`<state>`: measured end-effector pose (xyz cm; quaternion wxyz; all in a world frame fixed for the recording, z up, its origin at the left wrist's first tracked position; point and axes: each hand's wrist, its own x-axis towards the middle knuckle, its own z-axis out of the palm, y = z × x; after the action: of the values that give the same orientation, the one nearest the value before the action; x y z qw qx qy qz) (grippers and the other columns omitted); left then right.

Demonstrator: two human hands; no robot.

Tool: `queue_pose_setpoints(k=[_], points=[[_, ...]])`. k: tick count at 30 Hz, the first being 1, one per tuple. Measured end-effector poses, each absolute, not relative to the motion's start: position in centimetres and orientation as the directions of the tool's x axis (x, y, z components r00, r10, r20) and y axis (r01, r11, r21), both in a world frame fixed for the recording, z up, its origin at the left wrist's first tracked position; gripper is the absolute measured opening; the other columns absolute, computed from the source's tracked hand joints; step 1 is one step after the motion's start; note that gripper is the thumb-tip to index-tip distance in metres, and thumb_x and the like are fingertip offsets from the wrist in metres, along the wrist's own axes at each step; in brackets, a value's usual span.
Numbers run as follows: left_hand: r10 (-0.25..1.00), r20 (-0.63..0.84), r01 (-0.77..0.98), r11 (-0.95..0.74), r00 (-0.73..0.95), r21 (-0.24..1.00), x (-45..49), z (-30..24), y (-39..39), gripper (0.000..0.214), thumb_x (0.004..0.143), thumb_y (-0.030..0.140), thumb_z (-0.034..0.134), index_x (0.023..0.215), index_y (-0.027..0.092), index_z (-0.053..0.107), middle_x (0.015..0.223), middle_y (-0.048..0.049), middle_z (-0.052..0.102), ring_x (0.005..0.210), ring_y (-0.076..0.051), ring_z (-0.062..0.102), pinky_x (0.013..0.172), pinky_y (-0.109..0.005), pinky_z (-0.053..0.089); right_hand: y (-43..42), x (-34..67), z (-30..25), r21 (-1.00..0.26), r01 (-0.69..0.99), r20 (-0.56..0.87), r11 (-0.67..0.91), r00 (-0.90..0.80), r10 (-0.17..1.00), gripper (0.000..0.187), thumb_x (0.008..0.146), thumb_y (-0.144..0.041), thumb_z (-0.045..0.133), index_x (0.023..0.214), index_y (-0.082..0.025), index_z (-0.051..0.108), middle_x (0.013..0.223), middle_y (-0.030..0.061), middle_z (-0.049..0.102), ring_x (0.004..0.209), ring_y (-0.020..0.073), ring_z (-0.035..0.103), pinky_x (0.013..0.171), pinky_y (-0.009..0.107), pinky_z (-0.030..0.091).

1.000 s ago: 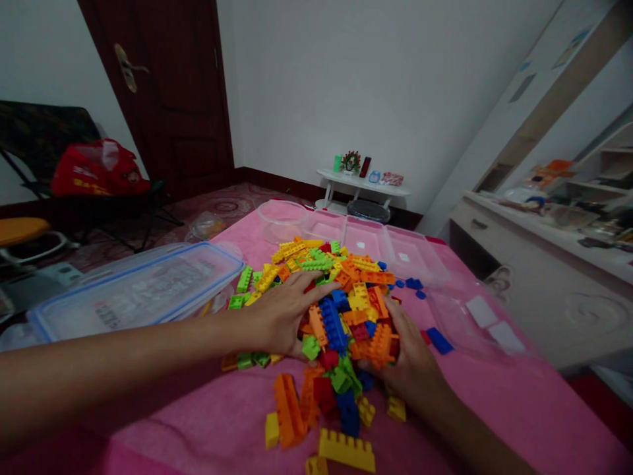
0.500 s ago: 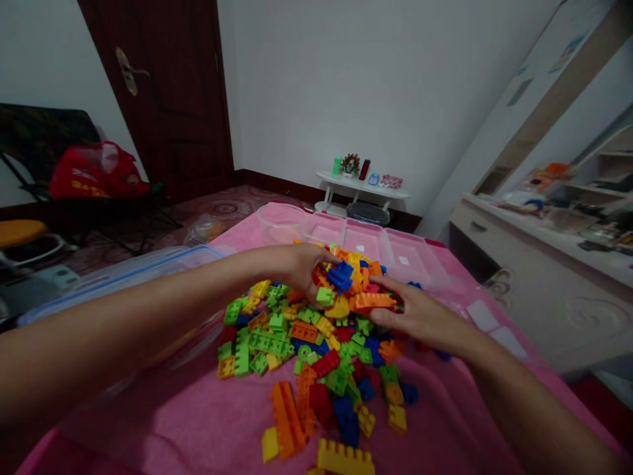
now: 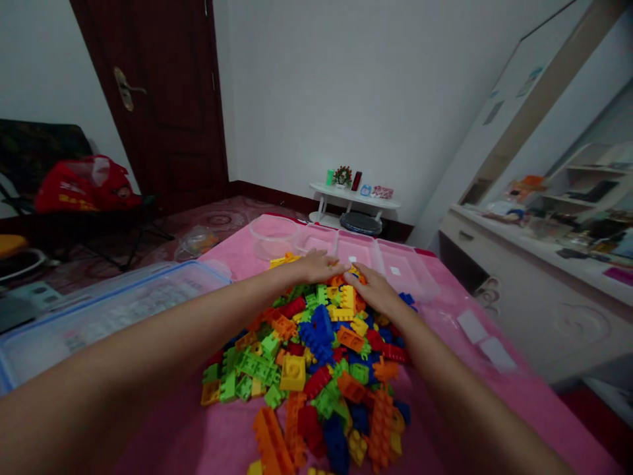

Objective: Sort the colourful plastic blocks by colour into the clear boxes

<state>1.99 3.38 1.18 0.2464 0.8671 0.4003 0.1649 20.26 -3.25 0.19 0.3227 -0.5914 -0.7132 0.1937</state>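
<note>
A heap of building blocks (image 3: 316, 336) in blue, green, yellow, orange and red is spread over the pink cloth (image 3: 173, 422). At the heap's far side, my left hand (image 3: 319, 266) lies over the blocks, its fingers stretched to the right. My right hand (image 3: 372, 288) rests on the heap from the right, fingers apart and pointing away from me. The two hands' fingertips nearly meet. Neither hand visibly grips a block, though the undersides of both are hidden. A long blue block (image 3: 319, 333) lies on top of the heap, nearer to me.
Behind the heap stand a round clear tub (image 3: 271, 231) and several clear rectangular trays (image 3: 403, 264). A large clear lid or box with a blue rim (image 3: 148, 270) is at left. White cards (image 3: 497, 354) lie at right. Beyond are a white side table (image 3: 353, 194) and a cabinet (image 3: 519, 284).
Both hands have moved to the far side of the heap and let go of the blocks they held. More blocks now lie on the near part of the heap. The view has shifted slightly.
</note>
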Motion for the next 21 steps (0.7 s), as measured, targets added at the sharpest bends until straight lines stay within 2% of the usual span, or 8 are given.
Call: queue_pose_setpoints(k=[2, 4, 8, 11, 13, 16, 19, 21], points=[[0.695, 0.122, 0.53, -0.638, 0.708, 0.558, 1.9, 1.2, 2.6, 0.07, 0.083, 0.067, 0.032, 0.12, 0.015, 0.06, 0.128, -0.0151, 0.057, 0.123, -0.03, 0.046, 0.105, -0.042, 0.029, -3.8, 20.0, -0.1, -0.646, 0.724, 0.232, 0.245, -0.119, 0.965, 0.064, 0.08, -0.059, 0.053, 0.127, -0.015, 0.054, 0.134, 0.014, 0.052, 0.126, 0.0289, 0.043, 0.109, 0.045, 0.025], [0.616, 0.196, 0.448, -0.723, 0.763, 0.526, 1.3, 1.8, 1.3, 0.066, 0.087, 0.063, 0.029, 0.115, 0.015, 0.063, 0.122, -0.0147, 0.061, 0.114, -0.027, 0.053, 0.102, -0.038, 0.034, -5.2, 19.7, 0.3, -0.656, 0.7, 0.246, 0.283, -0.156, 0.957, 0.056, 0.083, -0.056, 0.05, 0.126, -0.02, 0.055, 0.13, 0.0099, 0.056, 0.12, 0.026, 0.05, 0.105, 0.042, 0.032], [0.516, 0.291, 0.361, -0.818, 0.806, 0.448, -0.8, 3.8, -2.3, 0.055, 0.086, 0.059, 0.041, 0.116, 0.019, 0.063, 0.124, -0.0115, 0.059, 0.114, -0.027, 0.052, 0.101, -0.036, 0.034, -8.5, 19.9, 2.0, -0.714, 0.595, 0.274, 0.368, -0.247, 0.93, 0.042, 0.085, -0.052, 0.051, 0.116, -0.026, 0.062, 0.122, 0.0035, 0.062, 0.114, 0.0236, 0.055, 0.102, 0.038, 0.037], [0.474, 0.221, 0.328, -0.814, 0.852, 0.48, -2.9, 5.0, -4.2, 0.047, 0.089, 0.053, 0.042, 0.112, 0.02, 0.065, 0.111, -0.0079, 0.066, 0.102, -0.022, 0.059, 0.092, -0.031, 0.041, -9.5, 21.6, 1.9, -0.756, 0.578, 0.302, 0.308, -0.11, 0.947, 0.044, 0.086, -0.053, 0.045, 0.105, -0.02, 0.067, 0.109, 0.0062, 0.068, 0.104, 0.0246, 0.06, 0.093, 0.038, 0.044], [0.503, 0.197, 0.356, -0.791, 0.841, 0.498, -4.7, 5.4, -4.8, 0.043, 0.09, 0.049, 0.042, 0.109, 0.019, 0.066, 0.107, -0.0068, 0.067, 0.098, -0.02, 0.061, 0.088, -0.029, 0.043, -9.3, 23.3, 0.7, -0.727, 0.647, 0.359, 0.228, 0.075, 0.93, 0.047, 0.085, -0.055, 0.044, 0.1, -0.017, 0.068, 0.104, 0.0089, 0.068, 0.101, 0.0262, 0.06, 0.091, 0.039, 0.045], [0.641, 0.214, 0.526, -0.743, 0.737, 0.414, -7.4, 5.1, -4.8, 0.047, 0.087, 0.053, 0.045, 0.113, 0.018, 0.064, 0.116, -0.0091, 0.064, 0.106, -0.022, 0.058, 0.093, -0.031, 0.041, -8.4, 25.3, -1.9, -0.639, 0.769, 0.362, 0.026, 0.27, 0.892, 0.058, 0.082, -0.058, 0.044, 0.112, -0.013, 0.062, 0.117, 0.0148, 0.062, 0.112, 0.0297, 0.054, 0.098, 0.044, 0.039], [0.804, 0.095, 0.755, -0.585, 0.586, 0.296, -9.7, 4.1, -4.6, 0.07, 0.08, 0.067, 0.044, 0.13, 0.018, 0.052, 0.131, -0.0136, 0.054, 0.116, -0.028, 0.053, 0.099, -0.038, 0.038, -8.0, 25.5, -4.0, -0.627, 0.769, 0.23, -0.127, 0.338, 0.913, 0.064, 0.083, -0.061, 0.038, 0.124, -0.014, 0.055, 0.129, 0.0169, 0.054, 0.121, 0.031, 0.048, 0.101, 0.047, 0.036], [0.838, -0.051, 0.817, -0.513, 0.543, 0.264, -10.5, 3.4, -4.8, 0.086, 0.073, 0.074, 0.046, 0.14, 0.019, 0.039, 0.135, -0.0153, 0.05, 0.118, -0.031, 0.052, 0.098, -0.04, 0.039, -7.9, 24.7, -4.6, -0.633, 0.769, 0.221, -0.095, 0.298, 0.929, 0.062, 0.085, -0.061, 0.035, 0.125, -0.018, 0.054, 0.129, 0.0139, 0.055, 0.12, 0.0295, 0.049, 0.1, 0.046, 0.037]])
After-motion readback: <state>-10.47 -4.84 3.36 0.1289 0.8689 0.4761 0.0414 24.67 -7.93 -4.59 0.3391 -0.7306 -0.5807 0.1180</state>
